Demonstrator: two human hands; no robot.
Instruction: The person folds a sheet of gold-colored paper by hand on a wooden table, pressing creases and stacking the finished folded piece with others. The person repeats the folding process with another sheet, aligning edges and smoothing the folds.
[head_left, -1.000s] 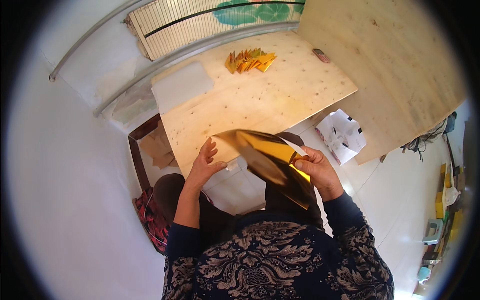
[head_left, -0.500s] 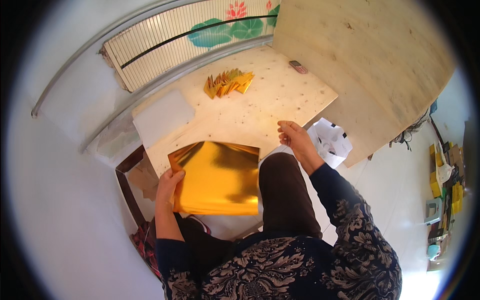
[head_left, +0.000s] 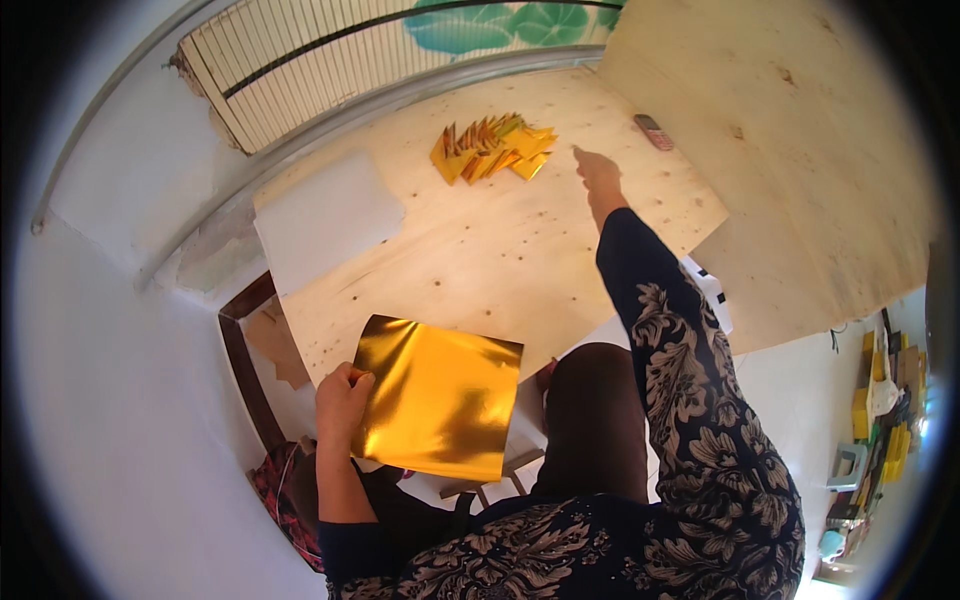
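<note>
My left hand (head_left: 343, 405) pinches the left edge of a shiny gold foil sheet (head_left: 440, 400), held above my lap by the table's near edge. My right hand (head_left: 601, 180) reaches over the far part of the table, its fingers extended leftward and slightly bent, with nothing seen in them. Just left of those fingertips, apart from them, lies a bunch of folded gold foil pieces (head_left: 492, 150) in an overlapping row.
The pale wooden table (head_left: 480, 260) holds a stack of whitish sheets (head_left: 330, 220) at left and a mobile phone (head_left: 654, 132) at far right. A tall wooden board (head_left: 800, 170) stands on the right. My right sleeve partly covers a white bag (head_left: 712, 290).
My right hand has moved forward across the table, close to the folded gold pieces. My left hand and the foil sheet have shifted slightly lower, and the view has turned somewhat.
</note>
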